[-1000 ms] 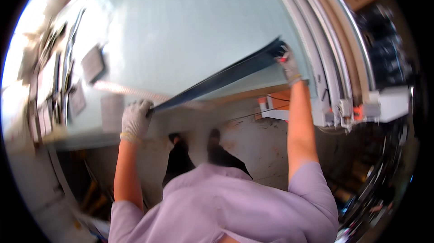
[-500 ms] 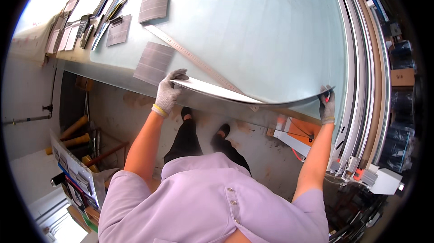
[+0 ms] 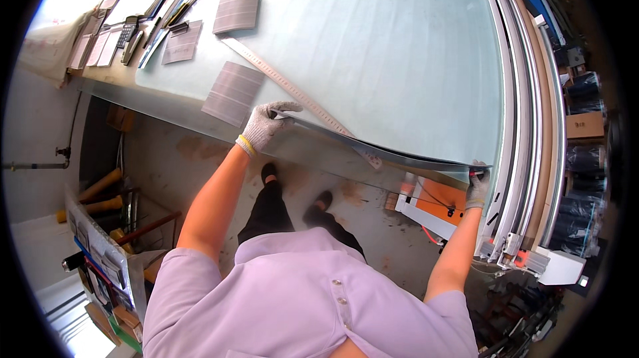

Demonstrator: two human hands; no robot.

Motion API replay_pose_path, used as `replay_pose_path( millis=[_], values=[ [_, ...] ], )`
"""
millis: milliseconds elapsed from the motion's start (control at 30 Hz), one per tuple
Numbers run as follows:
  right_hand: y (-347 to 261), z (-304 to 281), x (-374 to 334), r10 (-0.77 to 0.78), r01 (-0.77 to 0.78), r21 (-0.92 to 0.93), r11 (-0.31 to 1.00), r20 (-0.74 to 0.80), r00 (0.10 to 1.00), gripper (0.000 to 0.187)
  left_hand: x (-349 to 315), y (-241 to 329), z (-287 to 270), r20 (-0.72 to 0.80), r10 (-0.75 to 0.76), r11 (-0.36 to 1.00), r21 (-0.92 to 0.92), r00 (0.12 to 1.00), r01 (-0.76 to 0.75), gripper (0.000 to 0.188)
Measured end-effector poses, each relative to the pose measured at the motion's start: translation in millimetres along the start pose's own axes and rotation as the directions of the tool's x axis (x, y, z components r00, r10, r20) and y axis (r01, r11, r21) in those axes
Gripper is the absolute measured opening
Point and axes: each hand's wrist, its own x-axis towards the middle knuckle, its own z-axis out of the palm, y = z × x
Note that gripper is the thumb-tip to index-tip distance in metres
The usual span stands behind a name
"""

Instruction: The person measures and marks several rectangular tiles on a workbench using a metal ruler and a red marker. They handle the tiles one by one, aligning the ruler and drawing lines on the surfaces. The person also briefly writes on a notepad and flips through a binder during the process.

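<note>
Tabletop (image 3: pixel 393 45): dark strip (image 3: pixel 399 157), left hand (image 3: pixel 264 124) to right hand (image 3: pixel 477 188)

A hand has wide room over the big pale tabletop (image 3: pixel 386 38), past the flat ruler (image 3: pixel 286 85); nearer in, the long dark strip (image 3: pixel 399 156) is like a fence from the left hand (image 3: pixel 269 122) to the right hand (image 3: pixel 476 188), crossing the ruler; long rails (image 3: pixel 516 92) block the right side; a calculator (image 3: pixel 126 34) and other bits crowd the far left.
</note>
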Motion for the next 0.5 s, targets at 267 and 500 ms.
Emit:
replay_pose_path(
  millis=[267, 500],
  values=[
    [-131.3, 149.7, -56.8, -0.404, 0.387, -0.316, 0.866, 0.012, 0.915, 0.059, -4.8, -17.3, 4.2, 0.027, -0.047, 0.994, -0.101, 0.999, 0.05, 0.03],
    [-143.1, 266.7, -53.1, -0.201, 0.707, -0.626, 0.329, 0.685, 0.7, 0.034, -2.8, 1.1, 29.6, 0.062, 0.08, 0.995, 0.061, 0.995, -0.084, 0.039]
  ],
)
